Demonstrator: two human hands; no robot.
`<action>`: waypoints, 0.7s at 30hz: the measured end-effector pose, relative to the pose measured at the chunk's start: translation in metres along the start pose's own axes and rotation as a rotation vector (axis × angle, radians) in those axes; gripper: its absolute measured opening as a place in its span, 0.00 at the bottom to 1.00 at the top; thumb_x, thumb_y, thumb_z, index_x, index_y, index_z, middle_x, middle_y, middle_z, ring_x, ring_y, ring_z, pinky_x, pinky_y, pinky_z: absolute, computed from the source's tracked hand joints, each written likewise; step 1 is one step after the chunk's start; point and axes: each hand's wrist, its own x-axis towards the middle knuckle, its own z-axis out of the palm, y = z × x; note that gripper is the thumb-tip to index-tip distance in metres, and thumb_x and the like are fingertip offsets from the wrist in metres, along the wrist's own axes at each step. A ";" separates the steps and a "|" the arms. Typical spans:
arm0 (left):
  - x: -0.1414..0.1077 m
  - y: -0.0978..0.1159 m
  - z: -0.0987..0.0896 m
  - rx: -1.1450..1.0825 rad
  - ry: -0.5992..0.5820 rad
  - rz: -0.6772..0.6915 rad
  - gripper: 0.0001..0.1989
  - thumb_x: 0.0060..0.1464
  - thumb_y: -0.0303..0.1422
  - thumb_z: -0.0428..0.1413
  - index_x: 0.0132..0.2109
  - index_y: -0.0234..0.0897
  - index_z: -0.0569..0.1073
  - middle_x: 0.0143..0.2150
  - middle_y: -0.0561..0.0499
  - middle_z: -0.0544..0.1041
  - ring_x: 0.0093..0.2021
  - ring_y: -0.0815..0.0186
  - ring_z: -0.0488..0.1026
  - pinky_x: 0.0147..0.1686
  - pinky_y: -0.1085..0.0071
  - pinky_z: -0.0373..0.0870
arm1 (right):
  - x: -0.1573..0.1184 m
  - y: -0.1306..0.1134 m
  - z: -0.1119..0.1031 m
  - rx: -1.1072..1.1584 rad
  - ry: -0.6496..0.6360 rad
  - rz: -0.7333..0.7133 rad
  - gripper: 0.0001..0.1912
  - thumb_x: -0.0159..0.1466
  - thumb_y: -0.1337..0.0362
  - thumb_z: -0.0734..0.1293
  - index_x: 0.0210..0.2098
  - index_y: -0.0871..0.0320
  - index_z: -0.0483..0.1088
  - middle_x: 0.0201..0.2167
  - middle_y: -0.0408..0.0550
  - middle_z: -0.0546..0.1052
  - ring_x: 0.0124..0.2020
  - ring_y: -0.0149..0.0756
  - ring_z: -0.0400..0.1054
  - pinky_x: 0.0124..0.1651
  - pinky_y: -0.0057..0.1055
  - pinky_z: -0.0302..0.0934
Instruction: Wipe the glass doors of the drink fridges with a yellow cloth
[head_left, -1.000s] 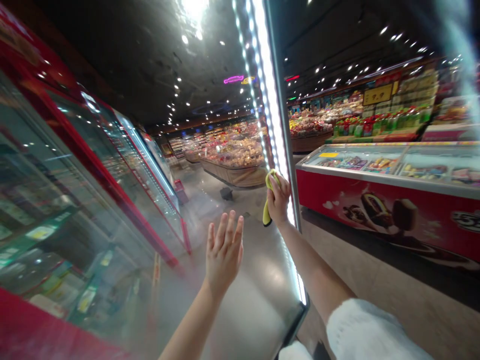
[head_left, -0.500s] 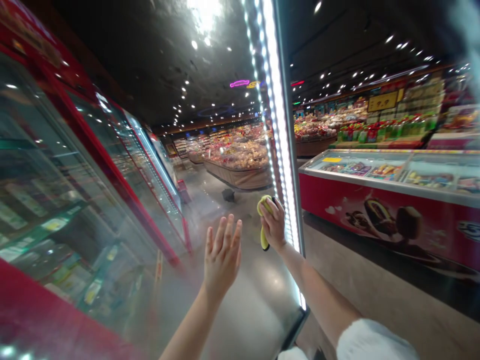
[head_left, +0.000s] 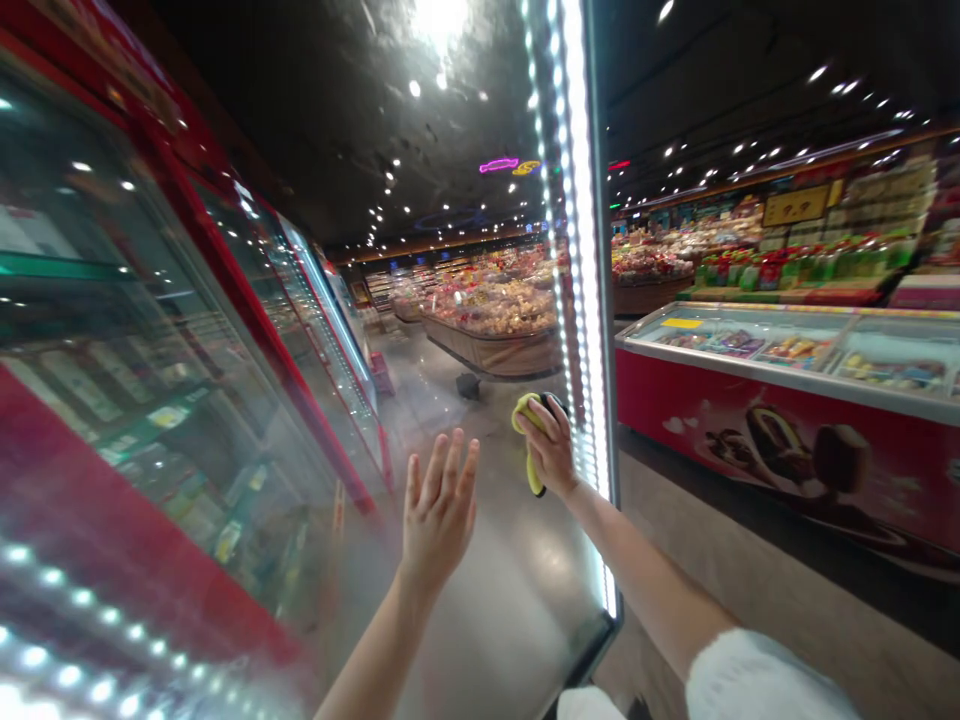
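Note:
A glass door [head_left: 487, 610] with a bright strip of lights along its right edge stands in front of me, misted over its lower part. My right hand [head_left: 549, 450] presses a yellow cloth with dark edging [head_left: 535, 478] against the glass, close to the light strip [head_left: 583, 300]. A tail of the cloth hangs below the fingers. To the left, my left hand [head_left: 441, 510] is raised with its palm to the glass and fingers stretched upward, holding nothing. Whether that palm touches the pane, I cannot tell.
Red-framed glass-door coolers [head_left: 225, 330] with stocked shelves run along the left. On the right stands a red chest freezer [head_left: 675, 395] with packaged goods under glass. Beyond the door are a wood-sided produce display [head_left: 491, 345] and a dark object on the floor [head_left: 468, 386].
The view has turned slightly left, so the door edge and freezer sit farther right. My right hand with the cloth has shifted slightly left relative to the light strip. My left hand stays raised.

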 end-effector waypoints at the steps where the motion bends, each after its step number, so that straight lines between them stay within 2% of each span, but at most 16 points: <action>1: -0.004 -0.003 -0.003 0.005 0.007 -0.006 0.41 0.63 0.26 0.55 0.77 0.43 0.46 0.76 0.44 0.55 0.78 0.57 0.43 0.77 0.51 0.34 | -0.003 0.008 -0.002 -0.011 0.053 0.040 0.22 0.72 0.67 0.57 0.61 0.48 0.72 0.63 0.51 0.73 0.72 0.46 0.56 0.69 0.56 0.62; 4: -0.013 -0.008 -0.008 0.022 0.026 -0.021 0.41 0.63 0.25 0.54 0.77 0.44 0.46 0.76 0.44 0.56 0.78 0.57 0.44 0.77 0.51 0.33 | 0.016 0.023 0.001 -0.010 0.291 0.231 0.24 0.72 0.67 0.57 0.66 0.55 0.66 0.62 0.57 0.74 0.71 0.48 0.59 0.67 0.61 0.61; 6: -0.018 -0.008 -0.010 0.033 0.031 -0.037 0.41 0.63 0.25 0.55 0.77 0.44 0.46 0.76 0.44 0.56 0.78 0.57 0.44 0.77 0.51 0.33 | 0.036 0.014 0.010 0.023 0.364 0.281 0.24 0.72 0.67 0.57 0.65 0.56 0.66 0.63 0.58 0.73 0.72 0.48 0.56 0.69 0.63 0.58; 8: -0.020 -0.007 -0.011 0.043 0.028 -0.050 0.41 0.62 0.25 0.55 0.77 0.44 0.47 0.75 0.45 0.56 0.78 0.58 0.44 0.77 0.51 0.32 | 0.041 -0.007 0.017 0.053 0.311 0.226 0.22 0.72 0.67 0.57 0.63 0.54 0.69 0.65 0.56 0.72 0.75 0.48 0.51 0.71 0.62 0.56; 11: -0.024 -0.007 -0.013 0.047 0.013 -0.058 0.42 0.62 0.26 0.55 0.77 0.45 0.46 0.75 0.45 0.57 0.78 0.58 0.45 0.77 0.52 0.32 | 0.012 -0.035 0.015 0.077 0.092 -0.004 0.22 0.71 0.67 0.60 0.62 0.48 0.71 0.65 0.49 0.72 0.76 0.48 0.49 0.71 0.56 0.58; 13: -0.028 -0.009 -0.016 0.050 0.006 -0.061 0.42 0.62 0.26 0.55 0.77 0.45 0.46 0.75 0.46 0.57 0.78 0.58 0.45 0.77 0.52 0.32 | -0.015 -0.036 0.006 0.072 -0.044 -0.195 0.22 0.70 0.67 0.63 0.61 0.43 0.73 0.63 0.44 0.75 0.74 0.45 0.53 0.70 0.49 0.61; 14: -0.030 -0.011 -0.018 0.052 0.006 -0.063 0.42 0.62 0.26 0.55 0.77 0.45 0.46 0.75 0.46 0.57 0.78 0.58 0.44 0.77 0.52 0.32 | -0.024 -0.031 0.002 0.059 -0.075 -0.226 0.22 0.70 0.67 0.63 0.60 0.41 0.73 0.62 0.43 0.76 0.73 0.44 0.55 0.70 0.48 0.61; 16: -0.036 -0.014 -0.022 0.058 0.011 -0.070 0.42 0.62 0.26 0.55 0.77 0.45 0.45 0.75 0.46 0.57 0.77 0.58 0.44 0.77 0.51 0.33 | -0.026 -0.018 -0.002 0.026 -0.033 -0.135 0.21 0.71 0.67 0.62 0.60 0.43 0.74 0.62 0.45 0.75 0.73 0.45 0.55 0.69 0.50 0.62; 18: -0.042 -0.017 -0.026 0.062 0.015 -0.081 0.43 0.62 0.25 0.55 0.77 0.46 0.45 0.75 0.47 0.57 0.77 0.58 0.45 0.77 0.51 0.33 | -0.008 -0.012 0.003 0.003 0.118 0.054 0.22 0.73 0.66 0.58 0.62 0.47 0.72 0.65 0.50 0.72 0.73 0.49 0.53 0.69 0.58 0.60; 20: -0.047 -0.018 -0.028 0.069 0.015 -0.096 0.44 0.61 0.24 0.55 0.77 0.47 0.45 0.75 0.47 0.56 0.77 0.57 0.46 0.77 0.50 0.34 | 0.016 -0.025 0.015 0.009 0.245 0.173 0.23 0.74 0.64 0.56 0.65 0.49 0.69 0.67 0.53 0.69 0.74 0.51 0.50 0.70 0.65 0.55; 21: -0.049 -0.018 -0.029 0.075 0.014 -0.102 0.44 0.61 0.24 0.55 0.77 0.47 0.45 0.76 0.47 0.56 0.77 0.57 0.46 0.77 0.50 0.34 | 0.025 -0.038 0.021 0.023 0.260 0.180 0.23 0.74 0.64 0.57 0.66 0.49 0.69 0.68 0.52 0.68 0.75 0.52 0.49 0.71 0.65 0.53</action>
